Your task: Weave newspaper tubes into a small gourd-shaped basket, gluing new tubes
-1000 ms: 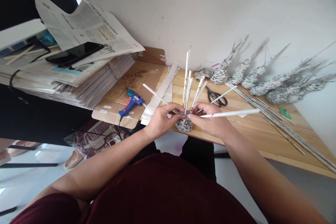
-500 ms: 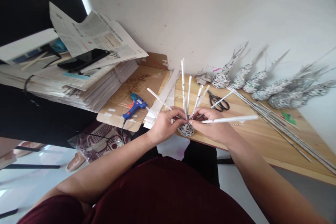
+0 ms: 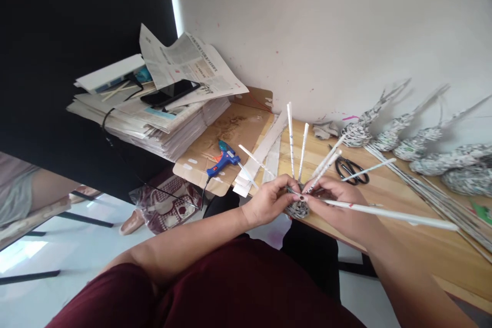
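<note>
Both my hands hold a small woven piece of rolled newspaper [image 3: 298, 208] at the near edge of the wooden table [image 3: 415, 246]. Several white paper tubes [image 3: 291, 138] fan upward out of it. My left hand [image 3: 269, 201] is closed on its left side, thumb and fingers pinching near the tubes' bases. My right hand [image 3: 340, 207] is closed on its right side and grips a long paper tube [image 3: 392, 213] that points right across the table.
A blue glue gun [image 3: 223, 160] lies on cardboard [image 3: 215, 138] to the left. Scissors [image 3: 349, 169] lie behind my hands. Several woven paper cones [image 3: 384, 138] and long tubes [image 3: 434, 200] line the wall. A newspaper stack [image 3: 161, 123] carries a phone [image 3: 169, 93].
The view has swung left, so hands and table sit further right. The long tube in my right hand reaches further right and tilts lower. Both hands stay on the woven piece.
</note>
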A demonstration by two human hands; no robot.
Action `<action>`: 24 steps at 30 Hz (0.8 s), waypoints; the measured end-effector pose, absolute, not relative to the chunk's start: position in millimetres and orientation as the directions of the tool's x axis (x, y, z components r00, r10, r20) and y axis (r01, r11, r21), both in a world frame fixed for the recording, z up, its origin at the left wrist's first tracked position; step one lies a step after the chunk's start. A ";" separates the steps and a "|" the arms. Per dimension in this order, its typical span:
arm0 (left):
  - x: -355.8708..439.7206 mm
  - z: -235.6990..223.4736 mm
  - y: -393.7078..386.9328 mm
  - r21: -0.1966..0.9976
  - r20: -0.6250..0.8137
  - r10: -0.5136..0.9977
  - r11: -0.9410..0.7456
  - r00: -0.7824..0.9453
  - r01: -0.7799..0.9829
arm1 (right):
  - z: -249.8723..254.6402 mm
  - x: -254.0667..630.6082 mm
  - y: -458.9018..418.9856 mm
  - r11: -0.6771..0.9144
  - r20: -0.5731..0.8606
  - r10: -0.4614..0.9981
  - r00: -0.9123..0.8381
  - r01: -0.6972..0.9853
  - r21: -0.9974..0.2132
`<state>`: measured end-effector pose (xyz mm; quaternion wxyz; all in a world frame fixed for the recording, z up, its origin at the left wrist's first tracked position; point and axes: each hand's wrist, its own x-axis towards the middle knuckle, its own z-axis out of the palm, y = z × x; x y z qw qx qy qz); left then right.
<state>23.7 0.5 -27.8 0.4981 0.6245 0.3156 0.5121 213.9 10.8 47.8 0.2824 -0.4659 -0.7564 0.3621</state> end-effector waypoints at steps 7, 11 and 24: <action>15.6 -5.0 -9.5 0.906 0.419 0.882 -0.389 0.217 -0.168 | 57.4 200.4 0.7 0.313 0.181 0.921 -0.345 0.378 -0.871; 11.3 -4.5 -17.6 0.926 0.345 0.925 -0.307 0.161 -0.219 | 54.9 193.8 0.2 0.285 0.168 0.920 -0.353 0.313 -0.906; -6.4 -3.4 -15.8 0.941 0.338 0.939 -0.336 0.068 -0.038 | 62.9 189.1 -3.9 0.433 0.258 0.856 -0.449 0.348 -0.831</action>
